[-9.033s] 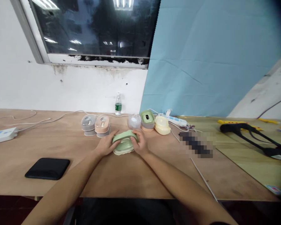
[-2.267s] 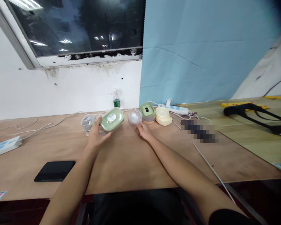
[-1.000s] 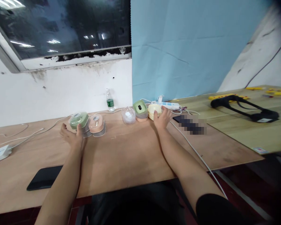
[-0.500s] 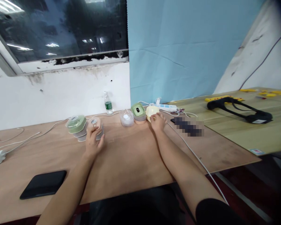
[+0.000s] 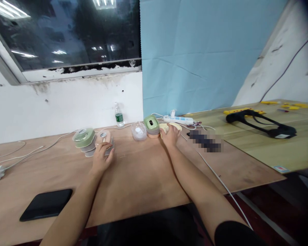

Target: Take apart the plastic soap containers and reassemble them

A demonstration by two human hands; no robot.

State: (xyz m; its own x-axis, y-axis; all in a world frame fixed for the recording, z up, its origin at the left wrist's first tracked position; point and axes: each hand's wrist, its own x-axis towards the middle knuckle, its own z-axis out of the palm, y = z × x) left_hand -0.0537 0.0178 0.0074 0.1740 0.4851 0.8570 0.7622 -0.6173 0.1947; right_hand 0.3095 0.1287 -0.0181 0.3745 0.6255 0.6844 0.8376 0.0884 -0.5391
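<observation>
Yellow soap box [image 5: 170, 126] stands near the far edge of the wooden table [image 5: 143, 191], and your right hand [image 5: 170, 136] is cupped over its top. Your fingers [image 5: 167, 132] lie on the lid, but I cannot tell if you have firm hold of it or only touch it. Just to its left is a green soap box [image 5: 151, 122], sitting on a peach base, and next to that stands a clear plastic box [image 5: 138, 132].

Your left hand [image 5: 101, 159] is well apart from your right hand, half open and loosely curled. Its fingers [image 5: 104, 146] are at the front of a peach soap box [image 5: 104, 136], which stands on the table. I cannot tell if they are holding it. Directly beside this box, on its left, is a stack with a green lid [image 5: 83, 135].

Behind these things, a water bottle [image 5: 119, 118] stands upright, and a white power strip [image 5: 178, 120] lies behind the yellow box. A flat black pad [image 5: 46, 205] lies on the table, at the near left.
</observation>
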